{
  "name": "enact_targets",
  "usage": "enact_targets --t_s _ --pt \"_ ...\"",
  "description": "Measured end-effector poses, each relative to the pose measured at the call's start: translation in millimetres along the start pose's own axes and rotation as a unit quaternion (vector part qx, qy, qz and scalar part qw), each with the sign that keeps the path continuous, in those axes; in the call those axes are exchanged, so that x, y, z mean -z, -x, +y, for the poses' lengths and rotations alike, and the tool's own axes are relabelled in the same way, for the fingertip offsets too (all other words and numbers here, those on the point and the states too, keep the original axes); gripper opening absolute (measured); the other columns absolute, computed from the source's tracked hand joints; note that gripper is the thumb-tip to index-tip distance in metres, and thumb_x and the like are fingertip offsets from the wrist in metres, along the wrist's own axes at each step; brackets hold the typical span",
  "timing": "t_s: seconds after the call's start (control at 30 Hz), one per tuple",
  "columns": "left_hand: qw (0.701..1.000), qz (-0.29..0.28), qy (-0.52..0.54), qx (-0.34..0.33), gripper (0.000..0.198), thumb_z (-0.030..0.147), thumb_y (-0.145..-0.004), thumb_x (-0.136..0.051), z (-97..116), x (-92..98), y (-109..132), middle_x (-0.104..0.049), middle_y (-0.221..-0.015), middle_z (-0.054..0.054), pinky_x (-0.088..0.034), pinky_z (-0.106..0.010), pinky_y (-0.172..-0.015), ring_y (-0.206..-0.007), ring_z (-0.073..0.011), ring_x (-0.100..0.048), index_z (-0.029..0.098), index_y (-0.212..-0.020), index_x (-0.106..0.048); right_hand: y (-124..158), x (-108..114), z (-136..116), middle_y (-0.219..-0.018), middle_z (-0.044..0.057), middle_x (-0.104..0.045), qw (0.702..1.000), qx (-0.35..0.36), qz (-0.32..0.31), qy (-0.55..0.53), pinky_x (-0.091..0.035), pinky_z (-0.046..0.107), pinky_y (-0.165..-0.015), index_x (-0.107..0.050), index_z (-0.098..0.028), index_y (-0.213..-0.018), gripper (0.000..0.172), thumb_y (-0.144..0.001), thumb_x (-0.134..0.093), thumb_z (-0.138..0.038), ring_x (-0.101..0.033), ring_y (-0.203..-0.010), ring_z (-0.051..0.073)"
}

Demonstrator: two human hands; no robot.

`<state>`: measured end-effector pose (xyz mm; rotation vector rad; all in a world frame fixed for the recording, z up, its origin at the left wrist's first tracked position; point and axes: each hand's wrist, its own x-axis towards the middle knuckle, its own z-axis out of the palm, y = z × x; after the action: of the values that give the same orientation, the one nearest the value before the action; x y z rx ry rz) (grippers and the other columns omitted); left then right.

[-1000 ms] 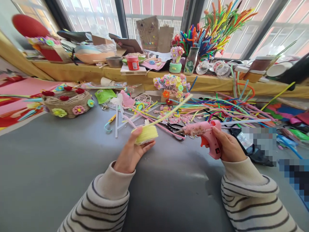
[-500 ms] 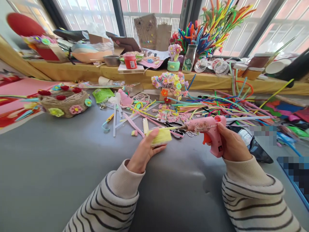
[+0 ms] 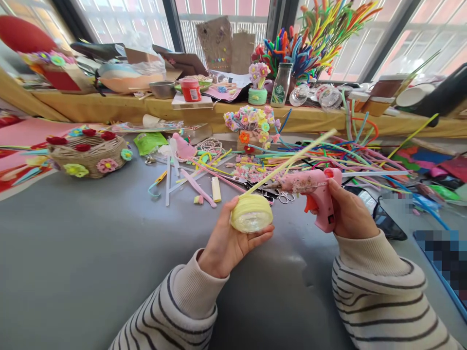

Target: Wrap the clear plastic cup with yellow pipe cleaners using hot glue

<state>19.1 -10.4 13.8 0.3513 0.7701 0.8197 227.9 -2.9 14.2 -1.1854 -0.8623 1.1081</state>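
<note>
My left hand point(image 3: 228, 240) is closed around a small, round, clear container point(image 3: 252, 222) tilted on its side, its wall wrapped in yellow pipe cleaner. A loose length of yellow pipe cleaner point(image 3: 295, 160) sticks up and to the right from the wrapped wall. In my right hand point(image 3: 353, 214) is a pink hot glue gun point(image 3: 323, 192) with an orange trigger. A glue stick point(image 3: 375, 173) juts from its back. Its nozzle points left, close above the container and beside the loose strand; whether it touches cannot be told.
Behind my hands lie scissors point(image 3: 285, 197), a pale lighter point(image 3: 216, 189) and many loose pipe cleaners point(image 3: 365, 158). A decorated woven basket point(image 3: 91, 160) stands at left, a small flower pot point(image 3: 248, 138) at centre back. Dark glasses point(image 3: 386, 218) lie at right, near a blurred-out device point(image 3: 443, 262).
My left hand has turned the container, so its clear round face shows and the loose strand now points up and right. The glue gun has barely moved.
</note>
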Motion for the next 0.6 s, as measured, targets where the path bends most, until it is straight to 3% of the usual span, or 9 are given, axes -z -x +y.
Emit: enact_targets --t_s 0.27,0.4,0.6 --pt "1.000 -0.028 0.014 -0.003 0.049 0.051 -0.081 -0.043 -2.7 1.0 2.5 -0.071 -0.083 -0.011 -0.051 -0.033 -0.076 -0.074 -0.0208 -0.068 0.010 -0.098 -0.062 -7.2 12.6 2.0 -0.054 0.006 -0.066 0.999 -0.001 -0.050 0.019 -0.042 0.022 -0.036 -0.066 -0.016 -0.060 0.045 -0.056 -0.069 -0.061 -0.060 -0.046 0.016" --pt "0.998 -0.052 0.021 -0.016 0.048 0.051 -0.079 -0.045 -2.2 4.3 0.8 -0.071 -0.089 -0.011 -0.050 -0.033 -0.077 -0.078 -0.0210 -0.067 0.011 -0.101 -0.062 -4.5 14.1 3.3 -0.053 0.006 -0.065 0.999 0.019 -0.013 0.046 -0.040 0.022 -0.035 -0.067 -0.015 -0.060 0.048 -0.057 -0.067 -0.063 -0.057 -0.044 0.015" --pt "0.994 -0.095 0.041 -0.038 0.047 0.048 -0.076 -0.049 0.8 7.9 -3.0 -0.070 -0.093 -0.013 -0.049 -0.034 -0.077 -0.082 -0.0226 -0.065 0.011 -0.102 -0.061 7.5 5.5 3.1 -0.050 0.002 -0.061 0.994 0.050 0.050 0.084 -0.021 0.021 -0.028 -0.065 -0.015 -0.069 0.046 -0.069 -0.059 -0.061 -0.039 -0.031 0.007"
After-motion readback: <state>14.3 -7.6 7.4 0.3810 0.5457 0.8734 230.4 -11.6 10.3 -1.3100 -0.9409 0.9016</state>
